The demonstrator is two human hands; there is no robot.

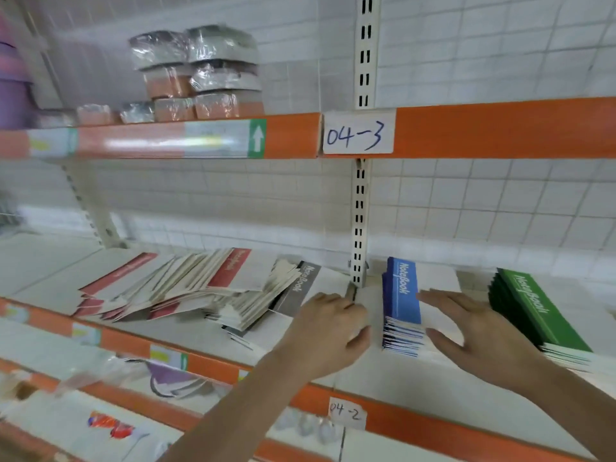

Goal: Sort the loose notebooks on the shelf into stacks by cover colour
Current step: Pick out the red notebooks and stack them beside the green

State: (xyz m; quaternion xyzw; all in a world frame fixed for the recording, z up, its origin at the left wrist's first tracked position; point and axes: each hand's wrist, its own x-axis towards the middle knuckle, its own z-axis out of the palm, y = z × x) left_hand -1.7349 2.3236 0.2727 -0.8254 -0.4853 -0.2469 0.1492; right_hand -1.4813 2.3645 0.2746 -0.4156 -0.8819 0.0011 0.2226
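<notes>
A stack of blue notebooks (pixel 401 301) stands on the white shelf (pixel 366 378), just right of the upright post. My right hand (pixel 480 331) rests flat on the stack's white cover, fingers spread. My left hand (pixel 328 328) sits against the stack's left side, fingers loosely curled toward it; I cannot make out a grip. A green stack (pixel 540 315) lies to the right of the blue one. To the left sprawls a loose pile of red-banded notebooks (pixel 186 285), with grey-banded notebooks (pixel 296 291) at its right end.
The slotted upright post (pixel 360 228) rises behind my left hand. An orange shelf edge (pixel 433 425) with the label 04-2 runs in front. Wrapped packs (pixel 200 75) sit on the upper shelf marked 04-3. Packaged goods (pixel 110 425) lie on the shelf below.
</notes>
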